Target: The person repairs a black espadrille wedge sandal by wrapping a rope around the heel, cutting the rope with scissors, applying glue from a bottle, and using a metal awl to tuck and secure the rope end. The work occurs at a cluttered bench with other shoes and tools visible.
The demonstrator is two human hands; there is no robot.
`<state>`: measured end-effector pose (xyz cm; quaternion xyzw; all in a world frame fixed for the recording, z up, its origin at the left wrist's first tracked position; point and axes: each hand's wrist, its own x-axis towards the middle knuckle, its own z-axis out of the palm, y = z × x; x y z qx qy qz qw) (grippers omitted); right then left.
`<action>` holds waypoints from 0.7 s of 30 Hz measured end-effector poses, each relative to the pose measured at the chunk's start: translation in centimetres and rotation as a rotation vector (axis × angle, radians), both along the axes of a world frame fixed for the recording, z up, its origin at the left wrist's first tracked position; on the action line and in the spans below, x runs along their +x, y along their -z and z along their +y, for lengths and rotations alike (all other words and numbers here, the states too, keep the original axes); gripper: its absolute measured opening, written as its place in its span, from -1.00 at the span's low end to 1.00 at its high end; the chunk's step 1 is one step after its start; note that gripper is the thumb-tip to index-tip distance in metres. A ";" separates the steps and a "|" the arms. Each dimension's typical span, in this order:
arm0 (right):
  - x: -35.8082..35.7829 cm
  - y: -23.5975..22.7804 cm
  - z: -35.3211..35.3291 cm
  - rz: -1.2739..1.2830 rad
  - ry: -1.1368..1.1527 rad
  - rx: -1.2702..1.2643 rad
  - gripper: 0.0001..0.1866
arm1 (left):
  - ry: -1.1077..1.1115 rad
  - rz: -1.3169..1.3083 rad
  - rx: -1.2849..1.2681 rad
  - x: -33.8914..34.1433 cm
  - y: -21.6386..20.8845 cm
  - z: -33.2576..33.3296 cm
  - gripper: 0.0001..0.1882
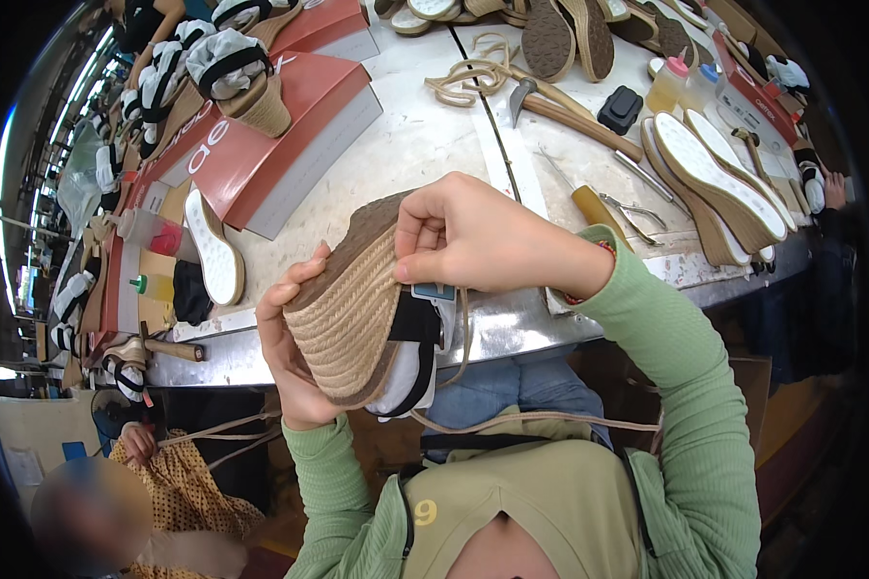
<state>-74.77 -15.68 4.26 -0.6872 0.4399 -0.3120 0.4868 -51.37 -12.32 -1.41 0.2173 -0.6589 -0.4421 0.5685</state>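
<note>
Tan shoe: raised at the table's near edge, braided side turned up, probably to keep it in sight.
Left hand: fingers spread around the sole, seemingly for steadiness.
Right hand: thumb and fingertips pinched at the braid's upper edge; what's between, I cannot tell.

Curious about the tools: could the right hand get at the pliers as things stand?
Probably yes: the pliers lie uncovered on the table, though the right hand is busy at the shoe.

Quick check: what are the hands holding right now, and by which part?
A wedge sandal: the left hand holds it around the thick heel end. The right hand touches its braided side with the fingertips; whether they grip is unclear.
</note>
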 end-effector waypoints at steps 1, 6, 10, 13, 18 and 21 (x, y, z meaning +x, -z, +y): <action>0.2 0.0 0.0 0.005 0.003 -0.016 -0.82 | 0.006 0.011 0.004 0.0 0.0 0.0 0.10; 0.8 0.2 0.0 0.001 0.051 -0.072 -0.83 | 0.019 0.025 0.011 0.1 0.0 0.0 0.10; 0.9 0.4 0.2 -0.020 0.063 -0.100 -0.85 | -0.004 0.043 0.018 0.0 0.3 0.0 0.09; 0.6 0.2 0.0 0.020 0.024 -0.041 -0.85 | 0.014 0.027 -0.012 0.0 0.4 0.0 0.08; -0.1 0.2 -1.7 0.016 -0.085 0.163 -0.82 | 0.013 -0.012 -0.011 0.0 0.3 -0.2 0.07; 0.3 0.5 -1.7 -0.011 -0.024 0.079 -0.77 | -0.033 0.024 0.049 -0.2 -0.3 -0.4 0.05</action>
